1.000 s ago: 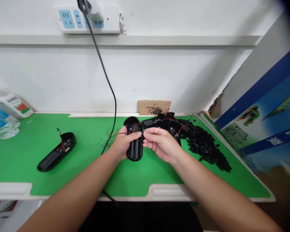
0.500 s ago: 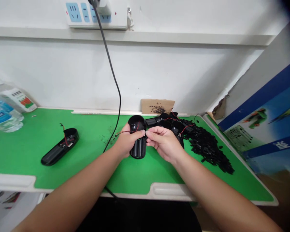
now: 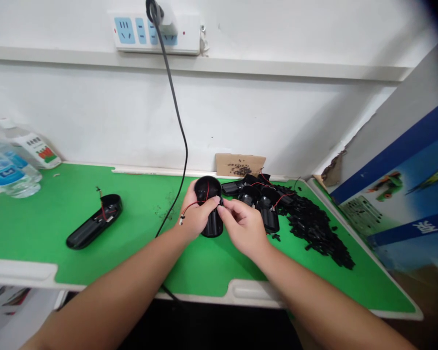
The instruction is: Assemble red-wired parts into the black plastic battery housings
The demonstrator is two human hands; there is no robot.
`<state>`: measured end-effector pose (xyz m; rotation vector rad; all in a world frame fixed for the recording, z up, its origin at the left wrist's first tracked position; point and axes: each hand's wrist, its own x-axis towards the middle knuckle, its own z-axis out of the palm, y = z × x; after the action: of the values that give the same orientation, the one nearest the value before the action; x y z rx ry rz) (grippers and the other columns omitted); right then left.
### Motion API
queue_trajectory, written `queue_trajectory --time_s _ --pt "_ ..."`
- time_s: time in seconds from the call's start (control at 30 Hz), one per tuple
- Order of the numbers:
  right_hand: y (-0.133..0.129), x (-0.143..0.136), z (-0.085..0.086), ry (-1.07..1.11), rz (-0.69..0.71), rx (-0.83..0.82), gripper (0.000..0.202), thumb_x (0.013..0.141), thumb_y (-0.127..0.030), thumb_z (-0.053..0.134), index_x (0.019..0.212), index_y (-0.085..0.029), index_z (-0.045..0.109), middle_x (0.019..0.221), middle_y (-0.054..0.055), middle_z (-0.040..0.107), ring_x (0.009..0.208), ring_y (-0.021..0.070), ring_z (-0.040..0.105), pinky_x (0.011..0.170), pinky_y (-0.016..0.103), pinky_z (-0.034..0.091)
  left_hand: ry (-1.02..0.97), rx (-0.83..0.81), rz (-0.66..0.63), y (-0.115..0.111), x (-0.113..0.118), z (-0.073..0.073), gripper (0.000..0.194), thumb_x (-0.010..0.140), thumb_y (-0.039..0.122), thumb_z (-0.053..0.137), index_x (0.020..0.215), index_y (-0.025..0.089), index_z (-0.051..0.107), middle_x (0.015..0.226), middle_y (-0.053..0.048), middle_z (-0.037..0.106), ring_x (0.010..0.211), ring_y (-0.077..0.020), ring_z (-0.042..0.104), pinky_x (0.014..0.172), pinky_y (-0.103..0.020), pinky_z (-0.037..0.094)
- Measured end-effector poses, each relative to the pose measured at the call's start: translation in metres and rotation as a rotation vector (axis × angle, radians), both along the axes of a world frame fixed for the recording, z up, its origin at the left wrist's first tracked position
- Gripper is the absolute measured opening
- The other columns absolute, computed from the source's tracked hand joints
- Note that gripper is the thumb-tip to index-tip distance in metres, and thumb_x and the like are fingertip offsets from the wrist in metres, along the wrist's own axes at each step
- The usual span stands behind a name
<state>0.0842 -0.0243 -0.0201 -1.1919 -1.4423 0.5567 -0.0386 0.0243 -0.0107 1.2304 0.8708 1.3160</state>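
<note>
My left hand is closed around the left side of a black plastic housing, its thumb lying across the front. The housing is held upright above the mat, its round hollow end at the top. A thin red and black wire with a small connector hangs out over my left hand. My right hand is closed in a pinch at the housing's right edge, close to my left thumb. Whatever lies between those fingertips is too small and covered to name. Another wired black housing lies on the mat at left.
Several black housings with red wires lie right of my hands, beside a pile of small black parts. A cardboard piece with dark specks leans at the back. A black cable crosses the green mat. Bottles stand left.
My right hand has turned and its fingers have closed in against the housing's right edge. The wire end now droops lower over my left hand. The camera view has shifted slightly.
</note>
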Motion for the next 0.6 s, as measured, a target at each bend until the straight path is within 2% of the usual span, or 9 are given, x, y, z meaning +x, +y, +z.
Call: queue_trajectory --time_s 0.17,0.43,0.6 --pt "-0.003 -0.002 0.002 -0.007 -0.051 -0.049 0.025 0.085 -0.035 0.057 0.073 -0.015 0.067 0.061 0.001 0.057 0.054 0.0108 0.045 0.052 0.024 0.038 0.058 0.150 -0.006 -0.004 -0.001 0.004 0.039 0.072 0.023 0.071 0.106 0.020 0.053 0.098 -0.002 0.062 0.093 -0.0171 0.059 0.087 -0.028 0.044" --pt "-0.007 -0.009 0.003 0.016 -0.125 0.002 0.028 0.085 -0.033 0.054 0.065 -0.015 0.061 0.053 -0.001 0.050 0.049 0.0093 0.040 0.048 0.023 0.034 0.137 0.217 0.030 -0.013 0.001 0.006 0.035 0.077 0.020 0.065 0.107 0.021 0.049 0.102 -0.003 0.060 0.094 -0.0172 0.058 0.091 -0.029 0.042" --pt "-0.011 -0.015 -0.002 0.013 -0.148 0.031 0.028 0.088 -0.031 0.053 0.064 -0.017 0.058 0.056 0.000 0.054 0.050 0.0101 0.043 0.050 0.024 0.036 0.169 0.210 0.081 -0.019 0.002 0.011 0.037 0.075 0.019 0.066 0.109 0.022 0.051 0.102 -0.003 0.060 0.095 -0.0186 0.057 0.092 -0.030 0.042"
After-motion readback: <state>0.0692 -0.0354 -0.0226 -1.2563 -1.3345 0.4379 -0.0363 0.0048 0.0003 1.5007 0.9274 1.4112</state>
